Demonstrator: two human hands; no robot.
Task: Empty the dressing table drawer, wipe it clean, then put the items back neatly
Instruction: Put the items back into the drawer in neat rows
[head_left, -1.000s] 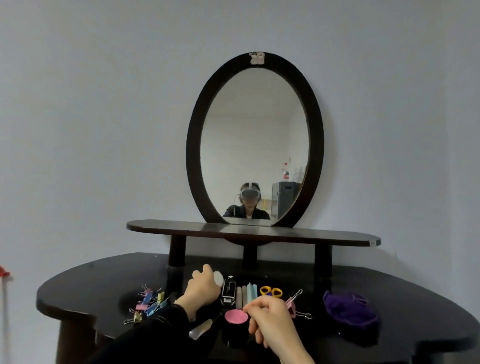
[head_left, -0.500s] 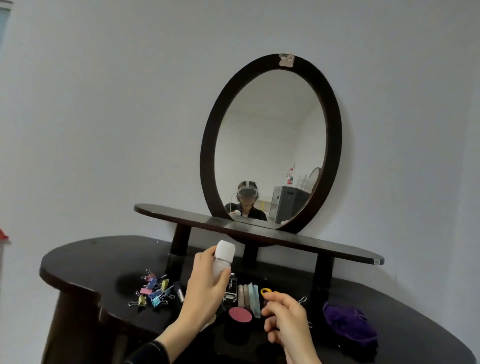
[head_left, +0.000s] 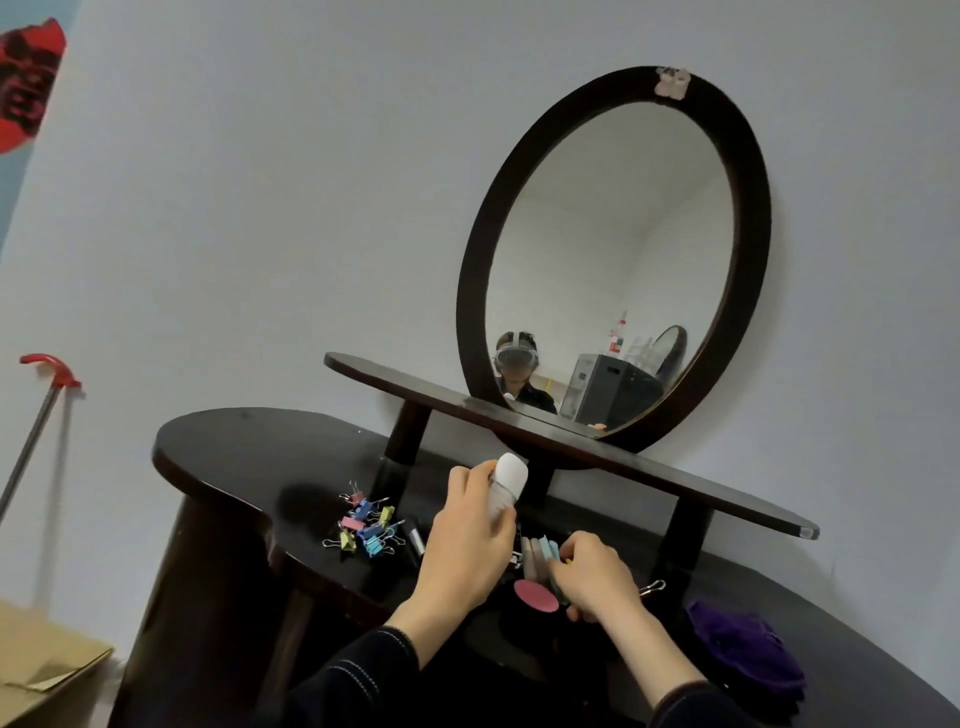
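Dressing table (head_left: 234, 452) top carries the loose items; both hands are over the central cluster.
Nearest the camera, two dark sleeves lead to the hands. The left hand (head_left: 467, 535) is raised off the tabletop with its fingers wrapped round a small bottle (head_left: 511, 478) with a white cap, held upright. The right hand (head_left: 597, 577) is lower and just beside it, fingers curled down among a row of pastel bars (head_left: 540, 553); whether it grips anything cannot be told. A pink round lid (head_left: 536, 595) lies between the wrists. A purple cloth (head_left: 743, 644) sits to the right, and a heap of coloured binder clips (head_left: 366, 525) to the left, apart from the hands. Behind stands a raised shelf (head_left: 675, 480) on posts, then an oval mirror (head_left: 613, 260) against the wall.
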